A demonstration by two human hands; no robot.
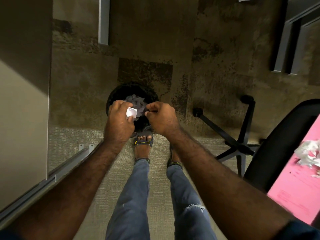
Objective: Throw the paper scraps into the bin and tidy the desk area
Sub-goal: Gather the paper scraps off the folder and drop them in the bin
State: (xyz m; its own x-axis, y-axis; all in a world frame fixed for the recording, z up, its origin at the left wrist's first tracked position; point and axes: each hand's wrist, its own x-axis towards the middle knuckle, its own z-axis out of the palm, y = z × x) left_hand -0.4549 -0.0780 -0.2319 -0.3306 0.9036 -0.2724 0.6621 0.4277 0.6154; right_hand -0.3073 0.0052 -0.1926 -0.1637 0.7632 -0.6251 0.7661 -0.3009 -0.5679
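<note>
I see my left hand (pixel 119 118) pinching a white paper scrap (pixel 131 113) right over the round black bin (pixel 121 94) on the floor. My right hand (pixel 161 116) is curled beside it, holding nothing I can see. More scraps (pixel 310 155) lie on the pink sheet (pixel 297 187) by the chair (pixel 270 144), with bare carpet around the bin.

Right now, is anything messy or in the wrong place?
Yes. A heap of crumpled paper scraps still lies on the pink sheet at the right edge, not in the bin. The left hand holds one white scrap over the bin, which already has paper inside.
</note>
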